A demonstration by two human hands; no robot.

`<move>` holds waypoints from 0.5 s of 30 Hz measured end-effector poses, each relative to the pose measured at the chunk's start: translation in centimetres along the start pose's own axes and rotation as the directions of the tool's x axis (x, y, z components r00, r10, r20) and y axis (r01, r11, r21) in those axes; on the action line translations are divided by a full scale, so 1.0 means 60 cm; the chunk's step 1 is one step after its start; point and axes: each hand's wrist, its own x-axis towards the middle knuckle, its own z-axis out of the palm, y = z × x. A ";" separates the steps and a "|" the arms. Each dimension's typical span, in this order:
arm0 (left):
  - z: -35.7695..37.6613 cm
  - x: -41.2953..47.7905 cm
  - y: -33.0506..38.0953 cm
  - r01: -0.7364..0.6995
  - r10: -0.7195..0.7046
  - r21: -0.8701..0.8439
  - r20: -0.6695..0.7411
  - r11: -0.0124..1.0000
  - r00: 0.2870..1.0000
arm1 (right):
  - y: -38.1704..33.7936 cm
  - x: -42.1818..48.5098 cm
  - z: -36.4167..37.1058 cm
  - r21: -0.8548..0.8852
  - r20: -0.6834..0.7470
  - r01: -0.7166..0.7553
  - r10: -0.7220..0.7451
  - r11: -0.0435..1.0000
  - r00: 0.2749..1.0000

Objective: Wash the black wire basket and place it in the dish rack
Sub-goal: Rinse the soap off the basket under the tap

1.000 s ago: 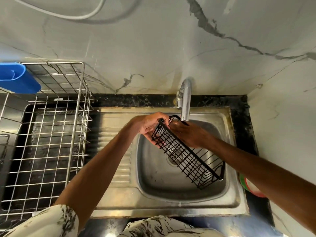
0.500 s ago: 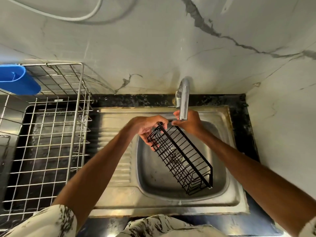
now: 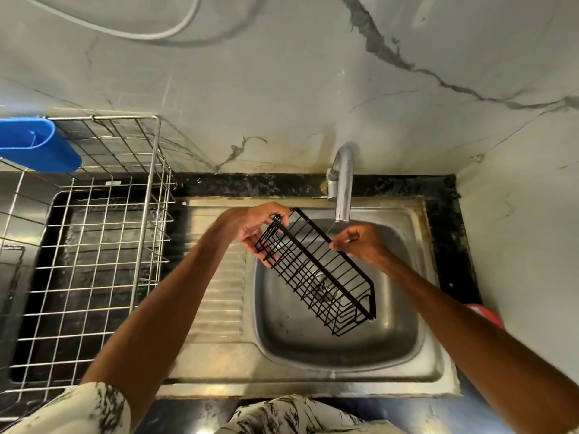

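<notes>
The long black wire basket (image 3: 316, 270) hangs tilted over the steel sink bowl (image 3: 391, 333), its far end under the tap (image 3: 343, 183). My left hand (image 3: 250, 230) grips the basket's upper left end, thumb over the rim and fingers beneath. My right hand (image 3: 360, 245) is at the basket's right long rim, fingertips curled and pinching the top wire. A thin stream of water falls from the spout. The wire dish rack (image 3: 94, 245) stands on the counter to the left of the sink.
A blue plastic holder (image 3: 34, 145) hangs on the rack's back left corner. The ribbed drainboard (image 3: 219, 296) lies between rack and bowl. A red and green object (image 3: 487, 314) peeks out at the right wall. Marble walls close in behind and to the right.
My right hand left the tap area and came down to the basket's right rim. The basket turned slightly and shifted left, still held by my left hand.
</notes>
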 end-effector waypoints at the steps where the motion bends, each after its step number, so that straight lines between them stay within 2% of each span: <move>1: 0.001 -0.002 -0.001 -0.005 0.005 0.000 -0.013 1.000 1.000 | 0.009 -0.006 -0.004 0.008 0.017 -0.031 0.030 1.000 0.999; 3: 0.009 -0.005 -0.003 -0.015 0.016 0.007 -0.020 1.000 1.000 | 0.015 -0.011 -0.009 0.005 0.038 -0.043 0.043 0.999 0.998; 5: 0.021 -0.008 -0.001 -0.027 0.028 0.024 -0.016 0.999 0.999 | 0.004 -0.003 -0.009 0.011 0.044 0.023 -0.024 1.000 0.999; 9: 0.040 -0.008 0.002 -0.059 0.059 0.055 0.015 0.997 0.998 | -0.046 0.027 0.000 0.062 -0.036 0.068 -0.065 0.996 0.997; 12: 0.034 -0.005 0.004 -0.084 0.084 0.044 -0.012 0.996 0.996 | -0.042 0.029 -0.004 0.122 -0.024 0.077 -0.075 0.989 0.997; 15: 0.023 0.001 0.004 -0.104 0.105 0.022 -0.063 0.994 0.992 | -0.008 0.013 -0.008 0.084 -0.131 0.143 -0.131 0.986 0.983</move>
